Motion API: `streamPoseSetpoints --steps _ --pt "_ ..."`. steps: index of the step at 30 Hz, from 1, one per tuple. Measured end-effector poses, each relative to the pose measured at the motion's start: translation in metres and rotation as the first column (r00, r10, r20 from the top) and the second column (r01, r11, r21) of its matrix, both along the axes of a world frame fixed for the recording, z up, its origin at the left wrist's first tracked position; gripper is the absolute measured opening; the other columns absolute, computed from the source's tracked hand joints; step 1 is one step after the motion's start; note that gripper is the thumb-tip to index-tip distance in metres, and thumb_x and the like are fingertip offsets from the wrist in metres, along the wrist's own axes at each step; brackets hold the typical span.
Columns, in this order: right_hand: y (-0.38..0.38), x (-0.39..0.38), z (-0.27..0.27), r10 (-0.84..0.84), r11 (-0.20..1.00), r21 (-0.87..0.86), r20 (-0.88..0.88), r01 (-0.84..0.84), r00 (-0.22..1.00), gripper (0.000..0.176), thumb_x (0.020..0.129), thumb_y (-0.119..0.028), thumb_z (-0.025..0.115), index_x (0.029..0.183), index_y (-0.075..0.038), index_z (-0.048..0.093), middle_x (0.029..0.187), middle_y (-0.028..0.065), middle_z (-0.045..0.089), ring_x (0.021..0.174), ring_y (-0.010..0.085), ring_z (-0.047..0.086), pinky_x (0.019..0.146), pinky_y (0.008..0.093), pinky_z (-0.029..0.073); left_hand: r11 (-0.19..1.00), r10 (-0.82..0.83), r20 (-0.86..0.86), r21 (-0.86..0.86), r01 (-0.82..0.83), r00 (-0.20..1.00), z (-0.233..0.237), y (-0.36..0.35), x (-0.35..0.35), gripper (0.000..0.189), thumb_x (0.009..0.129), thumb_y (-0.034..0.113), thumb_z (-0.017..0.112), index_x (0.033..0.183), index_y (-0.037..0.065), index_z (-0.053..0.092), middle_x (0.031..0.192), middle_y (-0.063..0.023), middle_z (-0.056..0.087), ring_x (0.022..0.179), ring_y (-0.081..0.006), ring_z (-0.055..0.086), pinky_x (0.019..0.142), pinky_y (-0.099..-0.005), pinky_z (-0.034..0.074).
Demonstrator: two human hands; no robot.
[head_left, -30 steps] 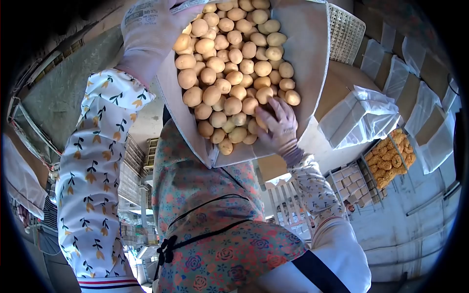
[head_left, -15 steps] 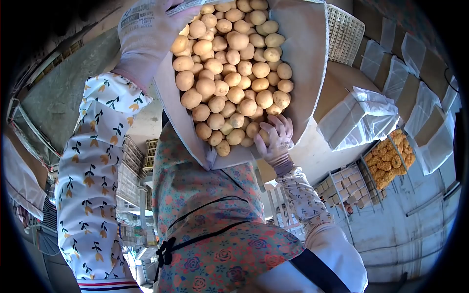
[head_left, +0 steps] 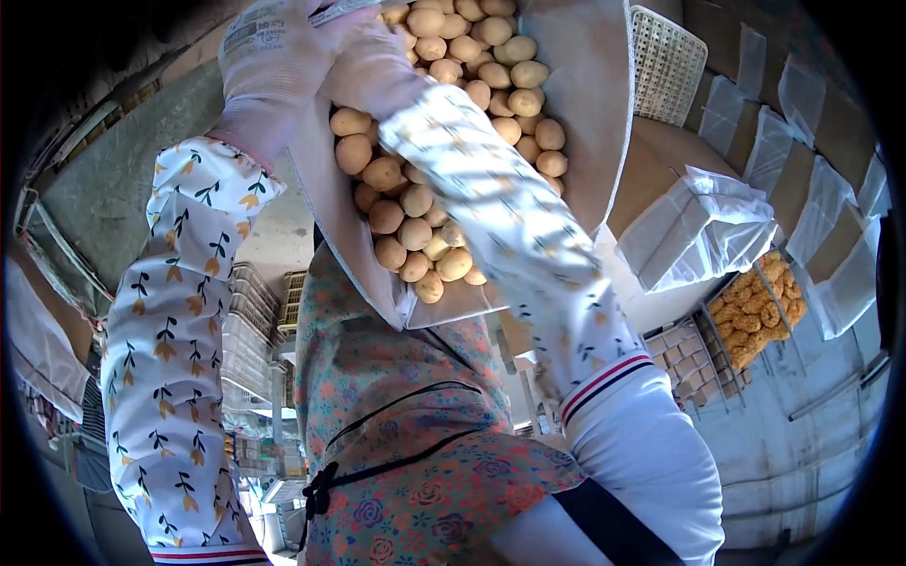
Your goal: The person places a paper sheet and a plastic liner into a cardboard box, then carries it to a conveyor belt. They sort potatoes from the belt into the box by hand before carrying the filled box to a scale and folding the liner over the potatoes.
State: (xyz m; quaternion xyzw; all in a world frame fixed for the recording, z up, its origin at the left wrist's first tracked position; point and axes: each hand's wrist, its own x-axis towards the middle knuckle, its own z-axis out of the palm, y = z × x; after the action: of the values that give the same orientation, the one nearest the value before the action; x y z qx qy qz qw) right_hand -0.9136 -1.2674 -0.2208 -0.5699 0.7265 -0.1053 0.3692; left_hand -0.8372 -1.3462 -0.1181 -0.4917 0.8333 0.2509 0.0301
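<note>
A cardboard box (head_left: 590, 94) with its top open, tilted towards me, is full of round yellow-brown produce (head_left: 415, 233) that looks like small potatoes. At its upper left edge, my left hand (head_left: 274, 61), in a whitish printed glove, grips the box rim. My right hand (head_left: 373, 66), gloved too, is beside the left one at the same edge. Its fingers are mostly hidden at the top of the view, so what they hold does not show. My right forearm in a flowered sleeve (head_left: 500, 198) crosses over the produce and covers part of it.
A pale plastic basket (head_left: 665, 66) stands right of the box. Farther right are cartons with white liners (head_left: 694, 231) and orange-yellow bagged goods (head_left: 760, 307) in a metal rack. Stacked crates (head_left: 250, 330) lie at lower left. My flowered apron (head_left: 425, 472) is below the box.
My right hand has left the produce at the box's lower right and moved up and left across the box to beside my left hand. The left hand and box have barely shifted.
</note>
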Motion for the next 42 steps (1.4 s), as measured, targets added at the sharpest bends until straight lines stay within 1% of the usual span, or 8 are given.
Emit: streamPoseSetpoints --steps 3,6,12,15,18,26,37,42 --pt "0.012 0.031 -0.01 0.049 0.997 0.072 -0.191 -0.036 0.98 0.041 0.089 -0.033 0.057 0.114 -0.003 0.067 0.119 0.0104 0.064 0.124 0.0269 0.049 0.101 0.056 0.033 0.999 -0.045 -0.01 -0.007 0.045 0.999 -0.005 -0.004 0.007 0.051 0.083 0.057 0.072 0.102 0.01 0.074 0.099 -0.009 0.073 0.094 -0.028 0.069 0.084 -0.0364 0.052" --pt "0.06 0.028 0.016 -0.118 0.964 -0.237 0.015 0.118 0.993 0.023 0.083 -0.026 0.062 0.097 -0.009 0.071 0.12 0.0108 0.059 0.124 0.0291 0.048 0.092 0.0572 0.041 0.998 0.012 -0.004 0.054 -0.011 1.0 -0.007 -0.004 0.007 0.053 0.083 0.059 0.071 0.104 0.01 0.073 0.098 -0.0089 0.073 0.093 -0.0283 0.069 0.083 -0.0368 0.052" --pt "0.158 0.02 0.09 -0.111 0.987 -0.098 0.182 0.13 0.977 0.026 0.078 -0.028 0.071 0.097 -0.012 0.064 0.117 0.0128 0.058 0.101 0.0333 0.059 0.083 0.0459 0.049 0.999 -0.04 0.063 -0.007 0.041 0.997 -0.005 -0.004 0.005 0.052 0.083 0.059 0.069 0.104 0.012 0.073 0.097 -0.0087 0.072 0.095 -0.0297 0.067 0.084 -0.0403 0.051" --pt "0.221 0.023 0.102 -0.114 0.941 -0.303 0.136 0.151 0.984 0.032 0.08 -0.038 0.074 0.093 -0.011 0.064 0.12 0.0126 0.058 0.105 0.0335 0.058 0.092 0.0461 0.047 0.999 -0.052 0.012 -0.015 0.053 0.999 -0.007 -0.003 0.007 0.05 0.083 0.059 0.068 0.104 0.013 0.073 0.097 -0.0091 0.071 0.096 -0.03 0.066 0.085 -0.0412 0.05" --pt "0.258 0.016 0.13 0.206 0.959 -0.197 -0.015 -0.205 0.978 0.031 0.077 -0.038 0.073 0.092 -0.012 0.067 0.123 0.0106 0.058 0.121 0.0311 0.053 0.099 0.0503 0.043 0.998 -0.054 0.024 -0.032 0.055 0.998 -0.009 -0.003 0.007 0.051 0.083 0.059 0.068 0.104 0.013 0.073 0.096 -0.0093 0.071 0.096 -0.0297 0.066 0.085 -0.0407 0.05" --pt "0.321 -0.027 0.16 0.086 0.996 -0.007 0.043 -0.086 0.995 0.034 0.072 -0.037 0.074 0.1 -0.018 0.07 0.127 0.0093 0.058 0.123 0.0285 0.053 0.107 0.0563 0.036 0.999 -0.044 0.022 0.022 0.044 0.999 -0.006 -0.006 0.004 0.052 0.084 0.06 0.066 0.104 0.013 0.073 0.095 -0.0101 0.071 0.095 -0.0307 0.066 0.084 -0.0421 0.05" --pt "0.125 -0.066 0.078 -0.024 0.925 -0.379 -0.081 -0.009 0.996 0.029 0.082 -0.022 0.071 0.107 -0.009 0.063 0.106 0.0106 0.062 0.099 0.0305 0.058 0.088 0.0458 0.045 0.998 -0.057 0.016 -0.025 0.057 0.998 -0.011 -0.004 0.005 0.052 0.083 0.061 0.066 0.102 0.014 0.074 0.097 -0.011 0.071 0.096 -0.0315 0.066 0.084 -0.0427 0.05" --pt "-0.007 -0.071 0.005 0.085 0.977 0.206 -0.116 -0.06 0.99 0.066 0.088 -0.052 0.061 0.137 -0.008 0.056 0.138 0.0166 0.057 0.131 0.0316 0.051 0.111 0.053 0.034 0.998 -0.04 0.007 -0.043 0.04 0.999 -0.01 0.0 0.005 0.053 0.084 0.063 0.066 0.102 0.014 0.074 0.095 -0.0102 0.072 0.094 -0.0317 0.066 0.084 -0.0422 0.051"
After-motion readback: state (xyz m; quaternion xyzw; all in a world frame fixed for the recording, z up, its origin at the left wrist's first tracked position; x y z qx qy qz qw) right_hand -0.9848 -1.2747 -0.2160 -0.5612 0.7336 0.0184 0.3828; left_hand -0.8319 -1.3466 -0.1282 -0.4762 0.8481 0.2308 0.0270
